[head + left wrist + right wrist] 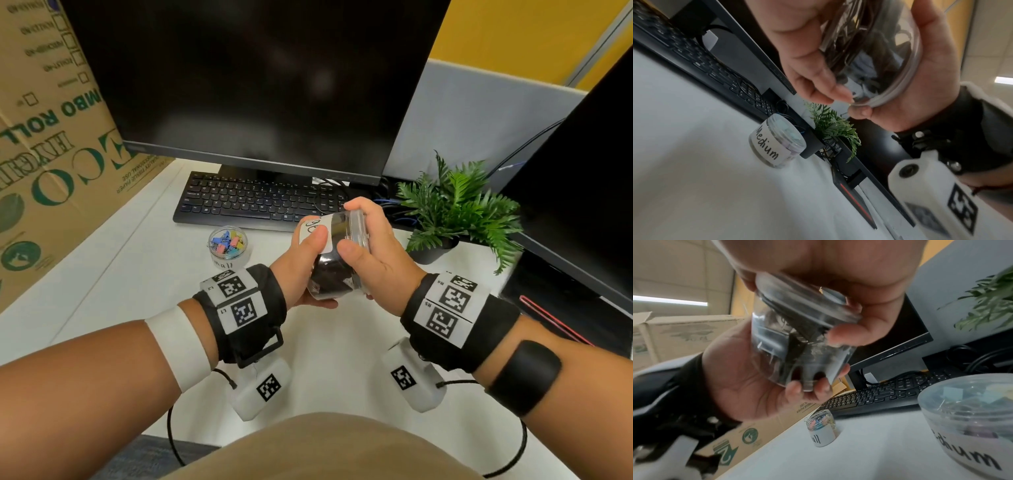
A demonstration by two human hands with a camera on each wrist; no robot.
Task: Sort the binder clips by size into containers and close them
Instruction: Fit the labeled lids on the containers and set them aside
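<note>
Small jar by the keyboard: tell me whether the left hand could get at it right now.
Probably not at once. The small jar stands open with bare desk around it, just ahead of the left hand, but that hand grips the large jar while the right hand holds its lid.

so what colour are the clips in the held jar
Black, the clips in the jar; clearest in the head view.

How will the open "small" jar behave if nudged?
The small jar looks light, clear plastic, so it would probably slide on the smooth desk. It is lidless and heaped with clips, so a tip would likely spill them. On its side, it could roll.
</note>
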